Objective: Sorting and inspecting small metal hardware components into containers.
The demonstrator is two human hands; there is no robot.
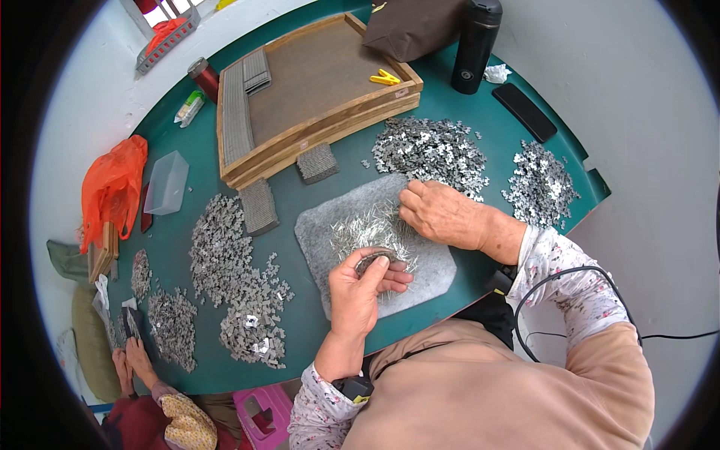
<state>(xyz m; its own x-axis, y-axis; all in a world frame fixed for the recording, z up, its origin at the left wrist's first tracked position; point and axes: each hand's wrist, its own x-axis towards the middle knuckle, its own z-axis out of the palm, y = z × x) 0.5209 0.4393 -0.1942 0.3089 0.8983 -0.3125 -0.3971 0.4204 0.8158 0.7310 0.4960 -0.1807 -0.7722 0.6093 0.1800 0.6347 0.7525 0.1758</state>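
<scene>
My left hand (356, 292) is closed around a short, dark grey, curved stack of small metal pieces (370, 259), with the thumb on top. Below it, on a grey felt mat (319, 225), lies a loose heap of thin shiny metal pins (356, 231). My right hand (448, 215) hovers over the far right part of the mat, its fingers bent together in a pinch. What they hold, if anything, is hidden. Just beyond this hand spreads a large pile of small dark metal pieces (431, 154).
A wooden tray (322, 124) holds grey strips and yellow clips. Grey blocks (259, 206) lie beside it. More piles of metal pieces (540, 184) cover both sides. A black bottle (476, 49) and phone (525, 112) stand far right. Another person's hands (135, 364) work at left.
</scene>
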